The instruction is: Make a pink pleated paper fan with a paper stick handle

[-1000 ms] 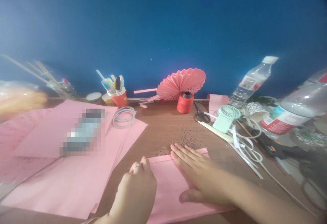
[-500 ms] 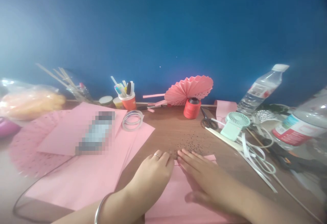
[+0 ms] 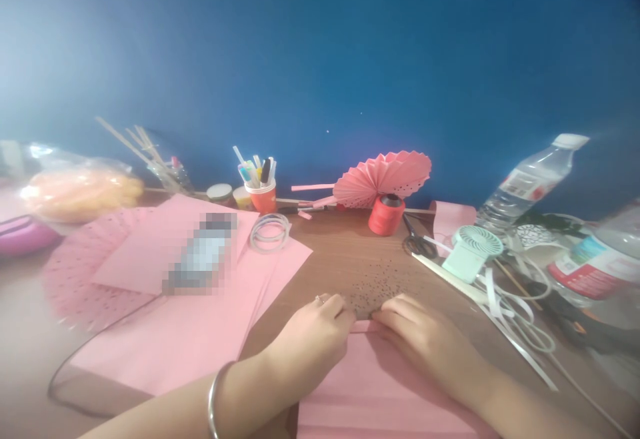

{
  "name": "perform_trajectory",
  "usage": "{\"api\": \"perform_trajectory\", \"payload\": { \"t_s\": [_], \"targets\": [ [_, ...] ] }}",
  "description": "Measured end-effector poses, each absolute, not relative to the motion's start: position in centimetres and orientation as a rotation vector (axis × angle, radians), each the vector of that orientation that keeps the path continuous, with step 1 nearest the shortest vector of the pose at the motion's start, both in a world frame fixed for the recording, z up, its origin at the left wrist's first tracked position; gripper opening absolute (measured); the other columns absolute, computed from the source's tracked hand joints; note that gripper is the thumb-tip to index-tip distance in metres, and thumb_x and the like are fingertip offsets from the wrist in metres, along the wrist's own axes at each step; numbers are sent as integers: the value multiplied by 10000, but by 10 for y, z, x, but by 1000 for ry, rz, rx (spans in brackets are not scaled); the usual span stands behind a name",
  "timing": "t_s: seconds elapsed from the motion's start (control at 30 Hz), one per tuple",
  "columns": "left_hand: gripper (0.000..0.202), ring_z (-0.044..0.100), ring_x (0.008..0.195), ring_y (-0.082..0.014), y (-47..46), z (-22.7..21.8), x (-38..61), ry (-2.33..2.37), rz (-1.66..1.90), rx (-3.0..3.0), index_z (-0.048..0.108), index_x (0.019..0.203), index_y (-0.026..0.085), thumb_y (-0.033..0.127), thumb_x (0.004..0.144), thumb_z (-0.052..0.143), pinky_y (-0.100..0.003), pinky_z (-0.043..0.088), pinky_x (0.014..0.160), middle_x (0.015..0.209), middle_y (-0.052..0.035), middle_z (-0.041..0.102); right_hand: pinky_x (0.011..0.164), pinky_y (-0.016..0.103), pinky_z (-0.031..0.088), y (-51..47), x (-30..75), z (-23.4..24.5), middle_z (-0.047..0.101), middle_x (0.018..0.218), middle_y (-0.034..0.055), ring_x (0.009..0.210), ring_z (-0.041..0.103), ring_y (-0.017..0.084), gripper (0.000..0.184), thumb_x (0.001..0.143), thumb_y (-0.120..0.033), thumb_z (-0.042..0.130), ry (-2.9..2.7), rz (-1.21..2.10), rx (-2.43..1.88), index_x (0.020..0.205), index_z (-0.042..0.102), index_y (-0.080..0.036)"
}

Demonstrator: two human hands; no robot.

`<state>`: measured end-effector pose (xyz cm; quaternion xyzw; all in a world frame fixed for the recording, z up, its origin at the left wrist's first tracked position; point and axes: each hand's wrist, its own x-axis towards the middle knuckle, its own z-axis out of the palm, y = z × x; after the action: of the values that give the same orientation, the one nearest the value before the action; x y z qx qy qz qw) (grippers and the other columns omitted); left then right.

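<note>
A sheet of pink paper [image 3: 373,392] lies in front of me, with a narrow folded strip along its far edge and faint crease lines lower down. My left hand [image 3: 317,335], wearing a ring and a silver bangle, is closed on the left end of that edge. At the other end, the bent fingers of my right hand [image 3: 425,332] close on the fold. Both sets of fingertips are partly hidden. Small dark specks [image 3: 377,289] are scattered on the table just beyond the paper.
Pink sheets [image 3: 200,352] and a blurred-out device [image 3: 203,252] with a cable lie left. Behind stand a cup of pens [image 3: 261,197], a red thread spool [image 3: 387,215] and a pleated pink paper fan [image 3: 383,179]. Scissors [image 3: 420,244], a mint-green handheld fan [image 3: 473,252] and bottles [image 3: 533,182] are right.
My right hand has gone from lying flat with fingers stretched to bent fingers gripping the paper's far edge. My left hand stays at its end. The whole view has shifted slightly.
</note>
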<state>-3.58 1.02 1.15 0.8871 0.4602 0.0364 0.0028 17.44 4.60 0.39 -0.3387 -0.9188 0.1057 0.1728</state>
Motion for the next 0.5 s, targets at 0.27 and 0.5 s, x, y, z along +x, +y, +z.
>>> {"api": "perform_trajectory", "payload": {
  "t_s": [0.27, 0.5],
  "targets": [
    [229, 483, 732, -179, 10, 9, -36, 1402, 151, 2821, 487, 817, 171, -21, 735, 393, -301, 429, 636, 817, -31, 495, 642, 305, 394, 47, 178, -3, 576, 804, 37, 759, 515, 181, 156, 883, -203, 404, -2623, 233, -925, 828, 548, -184],
    [166, 516, 726, -184, 11, 13, -36, 1352, 194, 2804, 508, 855, 157, 53, 803, 390, -308, 436, 650, 803, -38, 544, 622, 284, 414, 47, 180, -2, 592, 770, 41, 726, 530, 167, 229, 905, -253, 371, -2615, 229, -865, 979, 580, -193]
  ]
}}
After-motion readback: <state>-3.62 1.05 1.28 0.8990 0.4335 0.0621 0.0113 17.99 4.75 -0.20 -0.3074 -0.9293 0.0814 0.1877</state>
